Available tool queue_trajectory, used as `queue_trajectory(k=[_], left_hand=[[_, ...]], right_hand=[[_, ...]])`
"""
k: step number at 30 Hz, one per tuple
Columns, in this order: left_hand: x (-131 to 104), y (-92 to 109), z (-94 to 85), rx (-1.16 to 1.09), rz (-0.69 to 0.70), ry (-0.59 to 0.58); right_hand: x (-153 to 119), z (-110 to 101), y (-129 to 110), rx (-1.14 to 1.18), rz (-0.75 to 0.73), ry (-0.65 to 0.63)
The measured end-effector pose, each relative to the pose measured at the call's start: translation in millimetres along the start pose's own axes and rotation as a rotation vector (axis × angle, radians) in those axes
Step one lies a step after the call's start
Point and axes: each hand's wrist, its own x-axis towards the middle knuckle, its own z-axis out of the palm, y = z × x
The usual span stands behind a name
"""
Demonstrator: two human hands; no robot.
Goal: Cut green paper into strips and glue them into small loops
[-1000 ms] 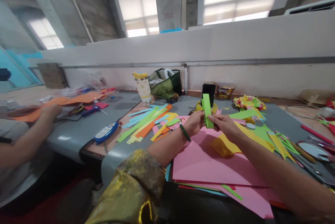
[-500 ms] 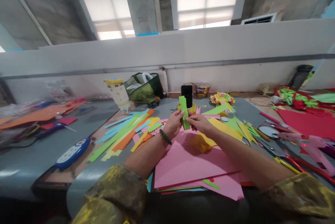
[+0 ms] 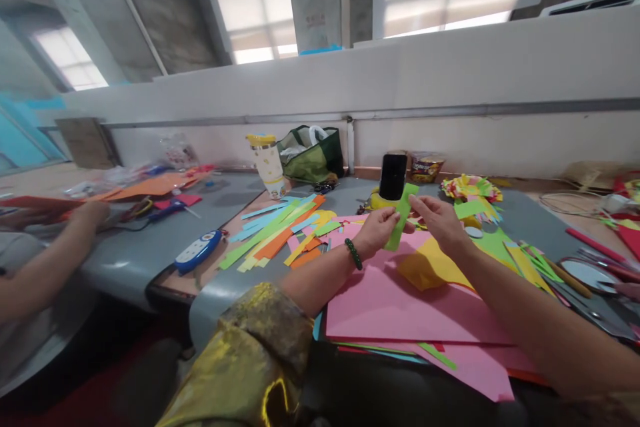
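Note:
A folded green paper strip (image 3: 401, 219) is held up, tilted, above pink paper sheets (image 3: 400, 304). My left hand (image 3: 379, 230), below a dark green bead bracelet, pinches the strip's left edge near the middle. On the other side, my right hand (image 3: 436, 217) has its fingers closed on the strip's upper right part. Crumpled yellow paper (image 3: 433, 266) lies on the pink sheets under my right forearm. Left of my hands are cut strips (image 3: 273, 230) in blue, green, yellow and orange.
A phone (image 3: 393, 176) stands behind my hands, beside a snack cup (image 3: 426, 167). A tumbler (image 3: 267, 166) and green bag (image 3: 313, 155) are further left. A blue-and-white device (image 3: 199, 251) lies nearer. At far left, another person's arm (image 3: 55, 257) reaches over orange paper. Tools lie right.
The view has swung left, bringing another person's arm into sight. The green strip now tilts to the right, and my right hand has moved from its lower part to its upper part.

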Motion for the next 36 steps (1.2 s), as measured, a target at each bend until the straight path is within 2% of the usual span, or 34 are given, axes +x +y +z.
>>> queue_trajectory(k=[11,36], left_hand=[[-4,-7,3.9,0.034,-0.029,-0.144],[-4,-8,5.2,-0.064,-0.069,-0.149]], right_hand=[[-4,-1,-3,0.069,-0.009,-0.067],[-13,3,-13,0.125,0.053,-0.121]])
